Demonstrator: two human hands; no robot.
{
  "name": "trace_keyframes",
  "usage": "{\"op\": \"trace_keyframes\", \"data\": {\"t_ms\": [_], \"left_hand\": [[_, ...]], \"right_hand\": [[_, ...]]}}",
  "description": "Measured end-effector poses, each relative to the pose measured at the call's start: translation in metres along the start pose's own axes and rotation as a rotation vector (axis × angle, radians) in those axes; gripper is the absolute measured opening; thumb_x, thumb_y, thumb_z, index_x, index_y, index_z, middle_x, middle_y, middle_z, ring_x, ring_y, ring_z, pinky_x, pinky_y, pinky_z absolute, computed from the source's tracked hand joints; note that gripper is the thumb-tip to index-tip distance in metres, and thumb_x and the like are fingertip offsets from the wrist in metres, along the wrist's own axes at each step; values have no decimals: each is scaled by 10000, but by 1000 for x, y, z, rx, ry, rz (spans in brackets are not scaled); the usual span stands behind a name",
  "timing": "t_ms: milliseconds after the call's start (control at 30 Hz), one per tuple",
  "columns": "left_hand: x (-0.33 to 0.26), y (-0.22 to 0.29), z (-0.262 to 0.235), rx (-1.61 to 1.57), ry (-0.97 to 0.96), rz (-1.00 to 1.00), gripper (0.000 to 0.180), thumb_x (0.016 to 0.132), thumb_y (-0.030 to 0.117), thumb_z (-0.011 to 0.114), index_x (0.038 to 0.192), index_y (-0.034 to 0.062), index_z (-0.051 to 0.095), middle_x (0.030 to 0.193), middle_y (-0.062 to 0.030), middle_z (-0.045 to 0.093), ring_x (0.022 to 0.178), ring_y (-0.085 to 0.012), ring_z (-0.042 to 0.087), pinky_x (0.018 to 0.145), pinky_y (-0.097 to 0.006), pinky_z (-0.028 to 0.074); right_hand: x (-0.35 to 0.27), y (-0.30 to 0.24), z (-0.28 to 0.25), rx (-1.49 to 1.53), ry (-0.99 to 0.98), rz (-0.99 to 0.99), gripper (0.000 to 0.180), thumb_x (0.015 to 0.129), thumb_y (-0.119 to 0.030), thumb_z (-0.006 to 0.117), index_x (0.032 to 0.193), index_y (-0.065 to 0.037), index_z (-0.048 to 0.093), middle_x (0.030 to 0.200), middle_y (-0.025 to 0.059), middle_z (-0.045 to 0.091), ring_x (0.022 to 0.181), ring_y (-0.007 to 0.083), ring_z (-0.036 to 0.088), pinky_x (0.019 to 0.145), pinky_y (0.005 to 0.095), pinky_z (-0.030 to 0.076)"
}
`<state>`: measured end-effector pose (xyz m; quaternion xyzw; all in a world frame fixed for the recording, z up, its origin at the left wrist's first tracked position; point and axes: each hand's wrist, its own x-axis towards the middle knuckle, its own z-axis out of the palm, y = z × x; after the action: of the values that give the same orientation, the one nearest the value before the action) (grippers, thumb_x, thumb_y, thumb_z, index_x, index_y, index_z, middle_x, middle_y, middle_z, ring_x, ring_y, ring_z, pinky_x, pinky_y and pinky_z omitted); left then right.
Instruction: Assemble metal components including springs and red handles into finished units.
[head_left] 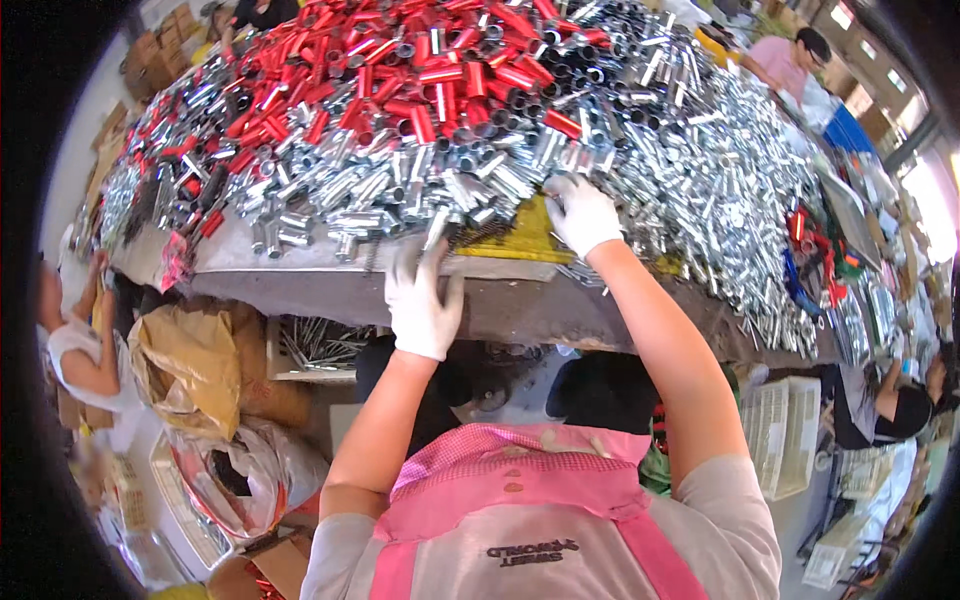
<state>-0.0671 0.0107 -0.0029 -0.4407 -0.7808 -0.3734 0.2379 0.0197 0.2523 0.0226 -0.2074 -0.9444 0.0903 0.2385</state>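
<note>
A large heap of metal tubes covers the table in front of me. Shiny silver tubes (380, 185) lie along the near side, with red tubes (440, 75) piled beyond. My left hand (422, 305), in a white glove, is over the table's front edge. Its fingers are smeared by motion; a silver tube (436, 228) shows at the fingertips, but I cannot tell whether it is gripped. My right hand (585, 215), also gloved, reaches to the heap's near edge beside a yellow sheet (520, 235). Its fingers are bent with the thumb apart, and no held thing shows.
Small silver pieces (720, 190) spread across the heap's right side. Below the table at left are a crate of thin rods (325, 345) and a brown sack (185, 365). Pale crates (780, 435) stand at lower right. Other people (790, 65) work around the table.
</note>
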Motion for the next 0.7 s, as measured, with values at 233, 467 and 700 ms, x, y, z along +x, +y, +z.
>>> {"op": "trace_keyframes", "data": {"t_ms": [233, 467, 700], "left_hand": [[21, -31, 30, 174, -241, -113, 637, 791, 220, 628, 1372, 119, 388, 1153, -205, 522, 1033, -379, 503, 891, -475, 402], [18, -34, 30, 19, -166, -169, 577, 796, 174, 638, 1333, 135, 429, 1155, -195, 527, 1045, -384, 515, 893, -472, 422], [-63, -97, -26, -476, 764, -631, 362, 824, 10, 539, 1179, 1, 469, 1102, -116, 534, 1065, -227, 491, 954, -364, 366]], "right_hand": [[-2, -36, 46, -9, -56, -158, 477, 800, -125, 500, 1271, -55, 486, 1193, 159, 542, 1009, 301, 560, 884, 401, 463], [-25, -42, 12, -30, -37, -141, 471, 813, -211, 584, 1258, -83, 501, 1149, 172, 511, 1094, 315, 500, 952, 419, 411], [-82, -84, -20, 164, 17, -243, 326, 765, -143, 654, 1082, -85, 604, 1127, 149, 538, 1032, 340, 522, 894, 428, 426]]}}
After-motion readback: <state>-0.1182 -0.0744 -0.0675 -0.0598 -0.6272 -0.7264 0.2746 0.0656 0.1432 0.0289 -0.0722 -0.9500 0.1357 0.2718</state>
